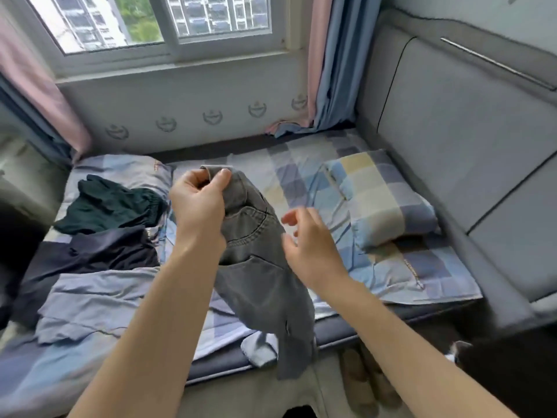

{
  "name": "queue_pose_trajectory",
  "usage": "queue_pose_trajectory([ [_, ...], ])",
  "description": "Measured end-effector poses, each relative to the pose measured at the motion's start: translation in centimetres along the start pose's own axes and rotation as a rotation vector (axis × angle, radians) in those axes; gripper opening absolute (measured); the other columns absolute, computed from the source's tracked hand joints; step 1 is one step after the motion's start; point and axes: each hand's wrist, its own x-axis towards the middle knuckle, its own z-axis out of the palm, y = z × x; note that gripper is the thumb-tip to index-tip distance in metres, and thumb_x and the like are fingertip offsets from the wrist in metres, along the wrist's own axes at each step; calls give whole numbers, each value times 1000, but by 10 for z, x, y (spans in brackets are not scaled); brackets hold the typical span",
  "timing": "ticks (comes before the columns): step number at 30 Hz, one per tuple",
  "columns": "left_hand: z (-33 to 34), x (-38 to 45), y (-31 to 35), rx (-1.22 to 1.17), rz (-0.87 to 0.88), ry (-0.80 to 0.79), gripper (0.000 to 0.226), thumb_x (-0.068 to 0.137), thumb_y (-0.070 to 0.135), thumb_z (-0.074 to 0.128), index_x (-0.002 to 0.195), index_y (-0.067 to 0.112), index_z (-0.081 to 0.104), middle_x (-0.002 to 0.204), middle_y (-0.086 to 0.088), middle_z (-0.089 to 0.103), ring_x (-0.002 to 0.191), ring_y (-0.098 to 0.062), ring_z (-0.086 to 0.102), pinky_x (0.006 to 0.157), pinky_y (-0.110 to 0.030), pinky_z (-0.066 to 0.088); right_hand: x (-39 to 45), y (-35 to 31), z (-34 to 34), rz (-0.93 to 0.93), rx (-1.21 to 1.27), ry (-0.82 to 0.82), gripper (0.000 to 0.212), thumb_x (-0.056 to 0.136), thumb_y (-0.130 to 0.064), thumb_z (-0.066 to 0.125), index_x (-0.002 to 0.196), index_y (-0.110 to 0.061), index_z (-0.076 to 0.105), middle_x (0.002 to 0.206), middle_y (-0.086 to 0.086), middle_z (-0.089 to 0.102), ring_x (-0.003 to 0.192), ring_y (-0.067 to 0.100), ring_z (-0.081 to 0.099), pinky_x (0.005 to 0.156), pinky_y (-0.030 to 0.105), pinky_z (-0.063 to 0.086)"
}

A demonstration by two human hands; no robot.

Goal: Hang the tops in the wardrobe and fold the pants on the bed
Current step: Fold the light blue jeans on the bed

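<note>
Grey jeans [262,276] hang in the air over the near edge of the bed [337,333]. My left hand [200,203] pinches their waistband at the top, thumb and fingers curled on the denim. My right hand [310,245] hovers just to the right of the jeans with fingers loosely spread and blurred, holding nothing. On the bed's left side lie dark green shorts [111,206], a dark navy garment [87,254] in front of them, and a light blue garment [90,306] nearer me.
A checked pillow [382,197] lies at the right of the bed by the grey padded headboard [470,140]. The window [156,22] and pink-and-blue curtains [322,70] stand behind the bed. Slippers [361,384] sit on the floor by the bed's edge.
</note>
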Motion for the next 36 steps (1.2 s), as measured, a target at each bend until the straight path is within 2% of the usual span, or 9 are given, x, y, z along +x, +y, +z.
queue_pose_trajectory([
  [4,8,-2,-38,88,-71,115,13,89,14,68,80,15,58,90,-11,60,83,-22,57,74,-38,49,-23,35,37,378,228,-367,46,85,-43,65,118,-16,48,117,-1,54,106,18,54,86,32,46],
  [6,13,-14,-57,144,-120,125,11,90,14,66,83,17,59,92,-12,63,85,-25,59,73,-39,48,-25,40,54,423,352,-477,61,80,-50,67,123,-12,48,119,-1,57,109,19,55,85,33,48],
  [11,27,-52,-90,199,-135,63,8,92,11,63,100,12,61,82,-5,70,82,-16,68,76,-34,55,-29,44,86,455,394,-385,52,88,-22,59,134,-8,37,125,13,53,112,29,55,89,35,46],
  [15,11,-43,-89,210,-51,4,14,91,2,60,102,11,61,86,-7,74,87,-20,71,81,-37,57,-19,56,83,330,208,-359,8,86,-16,52,94,-17,55,92,6,65,86,28,60,66,34,46],
  [19,-34,-22,-103,723,324,-297,28,89,0,45,100,20,61,98,6,71,96,-10,66,87,-28,47,12,84,41,325,141,-302,12,84,-5,50,82,-13,59,82,9,65,86,31,60,66,36,40],
  [22,-76,-6,-130,1438,875,-655,40,73,9,33,88,16,70,99,-2,72,109,-29,64,100,-43,41,40,93,11,220,126,-396,18,86,-2,49,84,-11,64,82,5,67,85,21,60,71,34,42],
  [25,-104,18,-151,1809,1217,-946,34,76,9,40,73,19,72,105,-1,73,130,-30,52,112,-51,34,57,91,-10,294,268,-536,28,92,-1,45,79,-18,64,71,-11,64,70,2,56,63,19,42],
  [30,-105,63,-159,1928,1493,-1233,21,66,6,73,77,23,75,110,-1,71,136,-28,45,112,-61,24,82,97,-25,538,337,-677,30,91,-1,39,80,-13,64,69,6,62,61,15,59,59,24,47],
  [36,-70,90,-149,1559,1607,-1197,20,84,15,60,69,24,69,113,1,64,114,-27,58,107,-51,39,93,105,-39,701,451,-738,27,90,1,37,80,-9,60,63,2,64,57,13,62,52,22,51],
])
